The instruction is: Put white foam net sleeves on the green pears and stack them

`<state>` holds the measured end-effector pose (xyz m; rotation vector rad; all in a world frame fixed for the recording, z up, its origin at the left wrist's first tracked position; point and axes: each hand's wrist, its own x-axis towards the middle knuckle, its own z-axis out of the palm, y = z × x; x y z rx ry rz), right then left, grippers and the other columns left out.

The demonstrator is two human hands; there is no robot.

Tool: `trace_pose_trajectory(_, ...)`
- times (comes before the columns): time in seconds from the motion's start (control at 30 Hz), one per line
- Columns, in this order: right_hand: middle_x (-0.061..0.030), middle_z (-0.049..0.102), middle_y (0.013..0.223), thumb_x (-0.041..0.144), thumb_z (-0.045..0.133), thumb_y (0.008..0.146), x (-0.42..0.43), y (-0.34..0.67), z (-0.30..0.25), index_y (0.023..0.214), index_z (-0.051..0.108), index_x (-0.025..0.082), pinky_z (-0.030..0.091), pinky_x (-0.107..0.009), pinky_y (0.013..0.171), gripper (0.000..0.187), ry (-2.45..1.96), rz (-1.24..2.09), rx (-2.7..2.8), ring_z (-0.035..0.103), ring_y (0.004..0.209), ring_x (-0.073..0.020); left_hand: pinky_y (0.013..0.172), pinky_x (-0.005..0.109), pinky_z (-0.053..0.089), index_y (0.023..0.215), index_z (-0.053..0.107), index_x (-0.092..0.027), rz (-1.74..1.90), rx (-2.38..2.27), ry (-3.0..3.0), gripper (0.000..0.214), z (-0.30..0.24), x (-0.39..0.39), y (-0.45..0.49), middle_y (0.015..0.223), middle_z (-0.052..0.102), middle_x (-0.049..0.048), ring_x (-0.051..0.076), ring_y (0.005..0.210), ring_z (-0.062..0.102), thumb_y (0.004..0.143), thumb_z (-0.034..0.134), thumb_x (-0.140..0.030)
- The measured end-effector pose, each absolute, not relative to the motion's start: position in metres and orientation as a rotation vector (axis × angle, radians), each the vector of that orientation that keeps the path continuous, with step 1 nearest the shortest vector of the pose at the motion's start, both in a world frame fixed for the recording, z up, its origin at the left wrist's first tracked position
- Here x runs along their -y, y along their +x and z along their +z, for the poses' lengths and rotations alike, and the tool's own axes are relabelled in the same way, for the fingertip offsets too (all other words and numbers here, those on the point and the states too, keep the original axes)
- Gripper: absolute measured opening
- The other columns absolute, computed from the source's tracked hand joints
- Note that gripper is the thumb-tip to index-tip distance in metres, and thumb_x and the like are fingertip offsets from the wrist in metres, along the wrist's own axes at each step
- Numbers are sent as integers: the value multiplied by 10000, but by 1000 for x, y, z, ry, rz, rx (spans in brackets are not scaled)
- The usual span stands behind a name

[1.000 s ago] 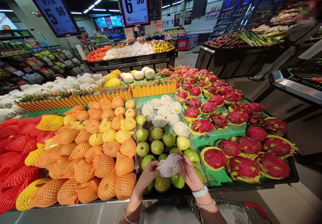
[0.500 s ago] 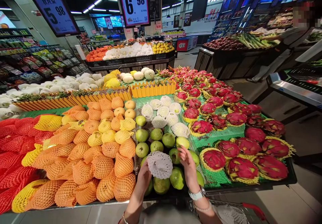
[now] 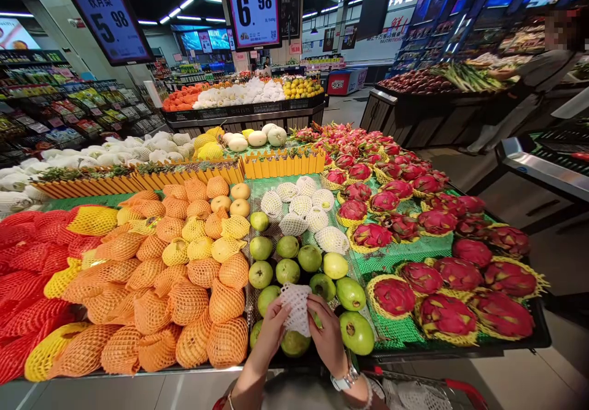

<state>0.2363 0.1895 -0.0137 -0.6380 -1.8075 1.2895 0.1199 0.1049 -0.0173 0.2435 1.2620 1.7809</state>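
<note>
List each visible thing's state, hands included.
Left hand, closed on the white sleeve
Right hand, closed on it too
White sleeve, held between both hands; contents unclear
Green guavas, bare
White-netted fruit, wrapped
Orange-netted fruit, wrapped
Front dragon fruit, mostly in yellow nets, tops exposed
6.98 screen, lit
5.98 screen, lit
Watch, worn on right wrist

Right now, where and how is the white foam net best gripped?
Probably pinch the white foam net by its opposite edges, from both sides, as the left hand and right hand do: it spans their gap, top clear of the fingers; its thin, open mesh suggests a light touch.
</note>
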Motion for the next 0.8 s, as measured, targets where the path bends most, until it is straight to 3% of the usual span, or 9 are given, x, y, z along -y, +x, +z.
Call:
trace_pose_trajectory(0.13, -74, 757, 1111, 154, 615, 797, -192, 242, -27, 1033, 765, 296, 555, -431, 975, 313, -544, 1437, 1856, 692, 1079, -280, 901, 404, 494, 894, 746, -174, 1743, -1324, 219, 500, -22, -104, 121, 948, 761, 93, 278, 939, 666, 572, 871, -537)
trace_pose_trajectory(0.3, -84, 705, 1242, 64, 643, 677, -200, 241, -33, 1202, 668, 259, 508, -479, 1039, 560, -619, 1696, 1879, 655, 1167, -288, 1114, 412, 363, 866, 789, -234, 1873, -1604, 343, 362, -34, -87, 109, 1095, 748, 83, 319, 1218, 570, 594, 838, -469)
trace_pose_trajectory(0.37, -81, 707, 1217, 43, 652, 669, -199, 239, -26, 1193, 650, 258, 530, -448, 1004, 565, -589, 1828, 1837, 669, 1133, -268, 1036, 402, 436, 826, 795, -231, 1897, -1510, 398, 308, -37, -82, 105, 1027, 761, 82, 310, 1128, 619, 627, 783, -465)
trace_pose_trajectory(0.43, -74, 708, 1194, 58, 693, 679, -198, 238, -16, 1164, 642, 265, 565, -402, 935, 530, -533, 1980, 1759, 681, 1099, -252, 853, 381, 515, 746, 784, -218, 1857, -1415, 420, 243, -34, -82, 102, 850, 757, 65, 282, 908, 670, 643, 751, -436)
trace_pose_trajectory(0.5, -68, 710, 1164, 112, 748, 689, -197, 237, -8, 1113, 645, 271, 589, -366, 861, 465, -494, 2113, 1648, 691, 1060, -243, 725, 340, 509, 656, 759, -197, 1741, -1390, 498, 153, -22, -86, 99, 691, 715, 42, 243, 740, 654, 663, 751, -350)
trace_pose_trajectory(0.57, -64, 712, 1138, 159, 790, 679, -196, 236, -4, 1065, 650, 274, 595, -353, 824, 427, -497, 2182, 1560, 692, 1038, -242, 703, 317, 491, 624, 750, -180, 1560, -1391, 682, 103, -6, -91, 97, 642, 697, 35, 227, 705, 644, 700, 740, -249)
trace_pose_trajectory(0.7, -54, 709, 1121, 165, 821, 654, -197, 232, -9, 1063, 651, 281, 580, -359, 866, 458, -550, 2149, 1560, 681, 1037, -235, 763, 322, 503, 823, 786, -186, 1326, -1430, 999, 119, 18, -94, 98, 812, 755, 52, 249, 808, 668, 744, 700, -163)
trace_pose_trajectory(0.8, -48, 717, 1069, 237, 760, 737, -202, 228, -15, 1133, 628, 282, 574, -370, 878, 420, -570, 2052, 1526, 693, 986, -223, 890, 356, 516, 1082, 734, -198, 1452, -1480, 913, 389, 10, -89, 102, 1060, 754, 87, 279, 963, 677, 694, 739, -161)
